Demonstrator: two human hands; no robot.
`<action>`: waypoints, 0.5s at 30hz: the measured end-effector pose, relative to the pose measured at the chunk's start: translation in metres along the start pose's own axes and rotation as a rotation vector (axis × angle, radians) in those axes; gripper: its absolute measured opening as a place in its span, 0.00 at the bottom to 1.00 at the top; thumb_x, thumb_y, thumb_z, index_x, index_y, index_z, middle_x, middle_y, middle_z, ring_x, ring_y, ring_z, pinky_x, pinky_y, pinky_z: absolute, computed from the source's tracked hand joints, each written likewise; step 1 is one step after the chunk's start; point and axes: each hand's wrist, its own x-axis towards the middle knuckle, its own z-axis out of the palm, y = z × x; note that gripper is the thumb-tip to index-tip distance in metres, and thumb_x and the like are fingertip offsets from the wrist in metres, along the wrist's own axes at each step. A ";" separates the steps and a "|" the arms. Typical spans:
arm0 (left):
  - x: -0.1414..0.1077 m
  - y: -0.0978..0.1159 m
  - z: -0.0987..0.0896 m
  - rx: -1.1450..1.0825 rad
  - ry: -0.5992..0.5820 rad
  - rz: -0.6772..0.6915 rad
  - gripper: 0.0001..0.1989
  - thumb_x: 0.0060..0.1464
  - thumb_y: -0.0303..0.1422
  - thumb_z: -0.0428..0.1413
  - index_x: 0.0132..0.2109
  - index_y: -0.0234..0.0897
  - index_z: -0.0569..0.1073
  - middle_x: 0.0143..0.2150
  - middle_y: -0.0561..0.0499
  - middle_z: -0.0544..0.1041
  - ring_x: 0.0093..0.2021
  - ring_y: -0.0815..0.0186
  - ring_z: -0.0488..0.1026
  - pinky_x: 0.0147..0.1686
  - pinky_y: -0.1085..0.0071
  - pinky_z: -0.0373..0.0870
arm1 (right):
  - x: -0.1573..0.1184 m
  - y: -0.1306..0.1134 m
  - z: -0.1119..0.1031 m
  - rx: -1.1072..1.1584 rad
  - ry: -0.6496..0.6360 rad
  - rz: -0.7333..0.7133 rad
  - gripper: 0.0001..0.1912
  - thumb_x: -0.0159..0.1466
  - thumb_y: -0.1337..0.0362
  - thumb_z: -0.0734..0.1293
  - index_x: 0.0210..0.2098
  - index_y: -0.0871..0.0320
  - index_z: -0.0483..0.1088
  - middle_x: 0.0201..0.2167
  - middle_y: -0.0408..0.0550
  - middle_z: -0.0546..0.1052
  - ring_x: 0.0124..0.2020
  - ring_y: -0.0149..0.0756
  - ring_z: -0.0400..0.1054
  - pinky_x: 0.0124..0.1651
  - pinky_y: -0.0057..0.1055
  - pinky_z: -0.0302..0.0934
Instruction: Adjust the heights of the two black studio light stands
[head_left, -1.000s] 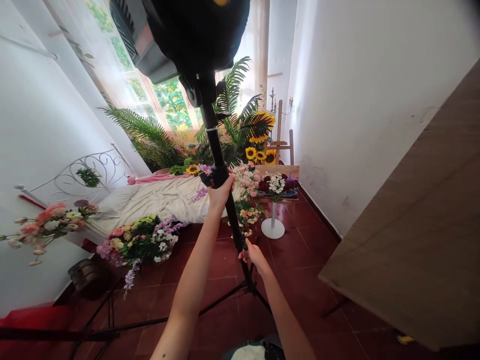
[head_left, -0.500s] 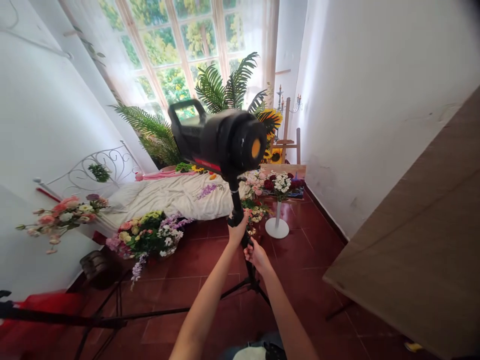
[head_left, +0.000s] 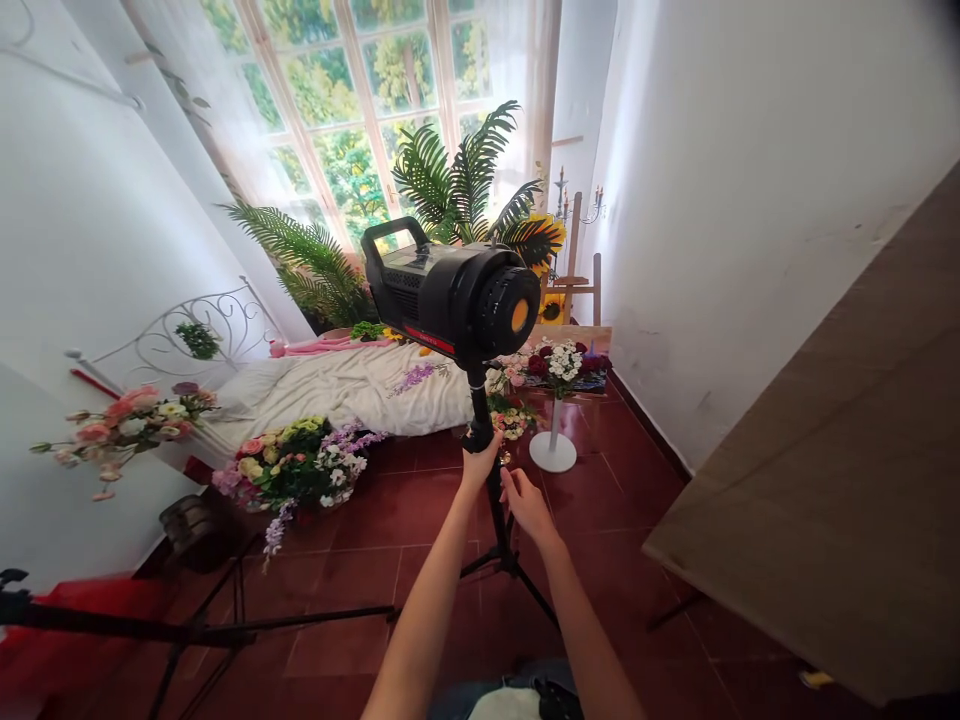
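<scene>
A black studio light (head_left: 450, 295) with a carry handle and a red side stripe sits on top of a black light stand (head_left: 498, 525). My left hand (head_left: 481, 460) is wrapped round the stand's upper pole, just under a collar. Lower down, my right hand (head_left: 527, 508) is at the right side of the pole, its fingers curled against it. Those fingers hide the part they touch. The light's round front, with a yellow-orange centre, faces right and towards me.
Behind the light is a bed (head_left: 352, 390) with white covers. Flower bunches (head_left: 292, 465) stand at its near side. A white round-based stand (head_left: 553, 452) holds flowers. Another black stand (head_left: 135, 628) lies across the left foreground; a large brown panel (head_left: 825, 480) leans in at right.
The studio light has come down slightly and shifted right. My left hand stays on the pole. The fingers of my right hand have changed position beside the pole.
</scene>
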 end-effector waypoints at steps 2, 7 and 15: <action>-0.002 -0.003 -0.001 -0.010 0.023 -0.009 0.12 0.38 0.37 0.62 0.29 0.33 0.73 0.27 0.51 0.73 0.27 0.71 0.68 0.31 0.73 0.65 | -0.005 -0.005 -0.002 -0.098 0.006 -0.018 0.22 0.61 0.42 0.54 0.33 0.53 0.64 0.23 0.43 0.74 0.27 0.36 0.69 0.32 0.27 0.57; -0.003 -0.007 -0.002 -0.005 0.010 0.001 0.13 0.39 0.38 0.61 0.29 0.33 0.72 0.25 0.52 0.72 0.25 0.71 0.67 0.29 0.73 0.64 | -0.007 -0.009 0.002 -0.182 0.049 -0.019 0.22 0.62 0.44 0.51 0.31 0.53 0.65 0.22 0.42 0.74 0.27 0.37 0.69 0.31 0.27 0.56; -0.002 -0.011 -0.005 0.024 0.001 0.056 0.11 0.42 0.37 0.60 0.32 0.33 0.72 0.28 0.51 0.72 0.27 0.71 0.67 0.32 0.73 0.65 | 0.000 -0.004 0.017 -0.053 0.067 0.049 0.32 0.63 0.43 0.46 0.16 0.55 0.64 0.14 0.45 0.70 0.21 0.35 0.66 0.28 0.28 0.55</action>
